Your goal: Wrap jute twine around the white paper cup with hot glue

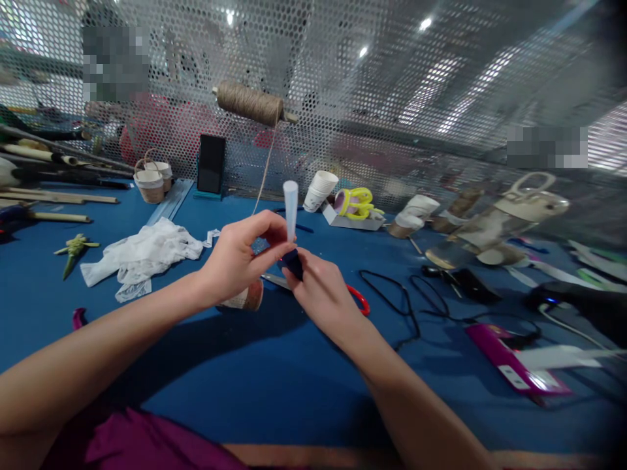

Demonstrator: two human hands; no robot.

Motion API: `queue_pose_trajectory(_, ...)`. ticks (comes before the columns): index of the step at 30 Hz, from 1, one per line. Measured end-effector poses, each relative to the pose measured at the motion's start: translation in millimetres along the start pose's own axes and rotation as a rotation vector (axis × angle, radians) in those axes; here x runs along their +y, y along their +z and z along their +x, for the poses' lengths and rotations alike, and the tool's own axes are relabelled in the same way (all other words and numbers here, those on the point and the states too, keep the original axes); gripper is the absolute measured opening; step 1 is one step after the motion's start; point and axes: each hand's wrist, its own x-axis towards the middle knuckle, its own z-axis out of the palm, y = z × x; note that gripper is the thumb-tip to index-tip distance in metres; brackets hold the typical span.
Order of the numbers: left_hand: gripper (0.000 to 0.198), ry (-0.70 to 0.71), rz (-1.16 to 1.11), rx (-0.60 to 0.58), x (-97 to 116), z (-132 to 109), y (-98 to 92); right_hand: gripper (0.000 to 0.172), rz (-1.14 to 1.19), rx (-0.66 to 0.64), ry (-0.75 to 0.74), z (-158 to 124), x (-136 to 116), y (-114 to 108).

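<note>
Two bare hands meet near the middle of the view, raised over a blue table. The left hand pinches a translucent stick low on its length, thumb and forefinger bent into a loose ring whose tips come together at it. The right hand is curled around a dark blue tool, its thumb and fingers pressed close against it; most of the tool is hidden inside the grip, so its full shape cannot be told.

The stick stands nearly upright, most of it rising bare above the left fingertips. Its lower end comes down to the top of the tool, just where the fingers of both hands nearly touch. Whether the stick sits inside the tool or only against it cannot be told.

Beyond and below the hands, scissors lie on the table, a blade showing between the hands and a red handle loop out past the right wrist. A brown cup lies tipped under the left hand, partly covered by it. To the left of that hand is a crumpled heap of white lace. Twine runs down from a spool on the mesh and passes out of sight behind the left hand.
</note>
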Motion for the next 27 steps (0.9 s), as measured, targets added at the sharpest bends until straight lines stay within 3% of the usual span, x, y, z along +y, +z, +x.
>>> queue_pose_trajectory(5,0.001,0.060,0.103,-0.006,0.2,0.8,-1.4,0.017,0.001,-0.029,0.019,0.1,-2.4,-2.4)
queue_pose_trajectory(11,0.006,0.349,0.339,-0.049,2.7,4.2,-1.0,0.021,-0.038,-0.057,0.015,0.9,-1.7,1.4)
queue_pose_trajectory(15,0.007,0.412,0.423,-0.085,0.4,6.3,-0.7,0.020,-0.027,-0.033,-0.023,-1.2,-1.0,5.3)
queue_pose_trajectory(18,0.006,0.417,0.476,-0.092,0.4,5.9,-0.5,0.018,0.077,0.015,-0.041,-0.8,0.3,5.2)
queue_pose_trajectory(21,0.014,0.428,0.512,-0.015,6.4,0.4,3.2,0.013,0.299,0.065,0.001,1.6,2.8,0.0)
queue_pose_trajectory(24,0.014,0.363,0.392,0.007,16.2,-9.4,11.3,0.020,0.660,0.094,0.103,3.6,5.2,-5.2)
queue_pose_trajectory(25,0.011,0.275,0.353,-0.044,18.8,-12.8,14.4,0.024,0.787,0.101,0.154,3.8,5.5,-5.6)
queue_pose_trajectory(27,0.013,-0.036,0.306,-0.227,21.3,-18.5,20.3,0.029,1.003,0.127,0.252,3.4,5.3,-4.0)
